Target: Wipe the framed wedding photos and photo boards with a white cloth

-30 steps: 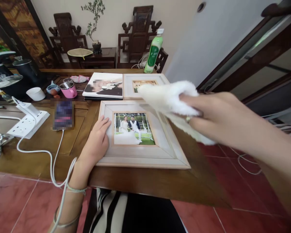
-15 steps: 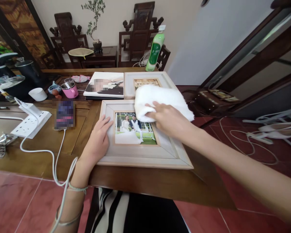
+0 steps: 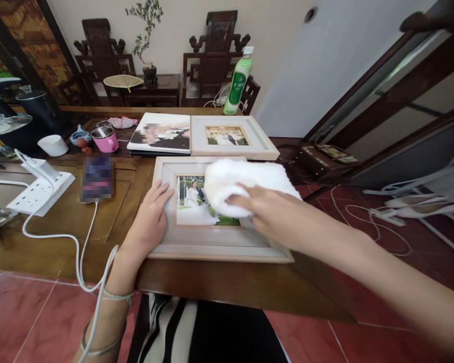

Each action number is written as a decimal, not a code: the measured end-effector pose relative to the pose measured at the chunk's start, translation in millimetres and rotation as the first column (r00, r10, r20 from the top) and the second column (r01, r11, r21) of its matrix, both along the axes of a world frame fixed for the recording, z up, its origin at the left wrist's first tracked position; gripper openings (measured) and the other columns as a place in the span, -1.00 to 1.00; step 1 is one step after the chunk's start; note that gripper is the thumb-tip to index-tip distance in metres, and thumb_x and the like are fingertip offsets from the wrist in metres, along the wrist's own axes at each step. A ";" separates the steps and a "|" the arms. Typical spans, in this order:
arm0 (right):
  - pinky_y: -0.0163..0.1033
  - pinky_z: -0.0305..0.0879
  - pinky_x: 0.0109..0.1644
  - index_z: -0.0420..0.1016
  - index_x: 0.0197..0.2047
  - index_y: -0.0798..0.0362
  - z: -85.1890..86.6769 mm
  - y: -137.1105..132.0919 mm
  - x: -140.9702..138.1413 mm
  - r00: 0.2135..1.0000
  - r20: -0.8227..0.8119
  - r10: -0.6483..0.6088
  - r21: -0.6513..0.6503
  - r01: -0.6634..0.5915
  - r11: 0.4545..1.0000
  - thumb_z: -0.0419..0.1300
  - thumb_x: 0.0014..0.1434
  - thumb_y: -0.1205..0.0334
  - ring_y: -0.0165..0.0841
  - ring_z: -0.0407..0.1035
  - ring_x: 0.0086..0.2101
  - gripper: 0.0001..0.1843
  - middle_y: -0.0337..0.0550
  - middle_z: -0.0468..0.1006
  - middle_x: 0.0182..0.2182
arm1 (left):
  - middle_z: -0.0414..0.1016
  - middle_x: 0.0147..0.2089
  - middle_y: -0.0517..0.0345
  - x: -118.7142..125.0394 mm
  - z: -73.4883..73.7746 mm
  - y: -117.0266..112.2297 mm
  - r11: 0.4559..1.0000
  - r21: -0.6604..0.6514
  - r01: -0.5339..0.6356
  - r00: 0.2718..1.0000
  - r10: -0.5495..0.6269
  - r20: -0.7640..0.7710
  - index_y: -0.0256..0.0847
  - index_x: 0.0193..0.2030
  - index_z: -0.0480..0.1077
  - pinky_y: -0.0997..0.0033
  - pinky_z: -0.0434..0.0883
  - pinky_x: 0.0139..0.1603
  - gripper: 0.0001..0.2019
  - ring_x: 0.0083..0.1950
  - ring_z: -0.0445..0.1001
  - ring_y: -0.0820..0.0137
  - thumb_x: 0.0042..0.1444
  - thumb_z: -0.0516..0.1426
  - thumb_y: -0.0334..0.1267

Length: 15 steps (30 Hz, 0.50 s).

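A light wooden photo frame [image 3: 208, 244] with a wedding picture lies flat on the table near its front edge. My left hand [image 3: 149, 217] rests on the frame's left border, fingers stretched out. In my right hand [image 3: 268, 209] is a folded white towel [image 3: 242, 176], pressed on the frame and covering the right part of the picture. Behind it lies a second photo frame [image 3: 257, 138], its picture in view. A photo album or panel [image 3: 162, 133] sits beside that frame on the left.
A white power strip [image 3: 41, 194], a phone [image 3: 96, 177] with its cable, a pink mug [image 3: 106, 138] and a white cup [image 3: 53, 145] stand on the left of the wooden table [image 3: 212, 277]. A green bottle [image 3: 236, 85] is at the back edge.
The right hand has drawn the towel nearer and a little left, over the right part of the picture. The back frame's picture is now uncovered. The left hand stays on the frame.
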State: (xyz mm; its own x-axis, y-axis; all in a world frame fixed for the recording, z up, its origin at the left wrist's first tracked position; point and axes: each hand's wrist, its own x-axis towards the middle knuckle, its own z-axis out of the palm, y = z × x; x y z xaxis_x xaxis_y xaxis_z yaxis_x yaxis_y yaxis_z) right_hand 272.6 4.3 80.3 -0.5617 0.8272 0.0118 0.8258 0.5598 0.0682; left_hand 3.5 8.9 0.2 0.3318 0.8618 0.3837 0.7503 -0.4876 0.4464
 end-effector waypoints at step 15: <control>0.17 0.29 0.09 0.54 0.00 0.14 -22.3 7.6 5.0 0.994 0.044 0.102 0.050 -0.105 0.993 -0.01 -0.01 0.60 0.04 0.28 0.14 -0.45 0.17 0.44 0.15 | 0.31 0.32 -0.17 2.0 0.8 1.3 1.000 -0.005 -0.011 1.000 0.011 0.002 -0.33 0.20 0.34 -0.12 0.11 0.41 -0.47 0.45 0.08 0.14 0.10 -0.09 -0.59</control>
State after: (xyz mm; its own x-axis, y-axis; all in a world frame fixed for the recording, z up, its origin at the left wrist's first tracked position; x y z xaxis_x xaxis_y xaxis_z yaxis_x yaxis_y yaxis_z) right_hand 277.6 11.9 58.0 -0.6452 0.7634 0.0288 0.7595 0.6369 0.1320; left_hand 5.5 10.3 1.0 0.3215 0.8674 0.3799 0.7545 -0.4770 0.4508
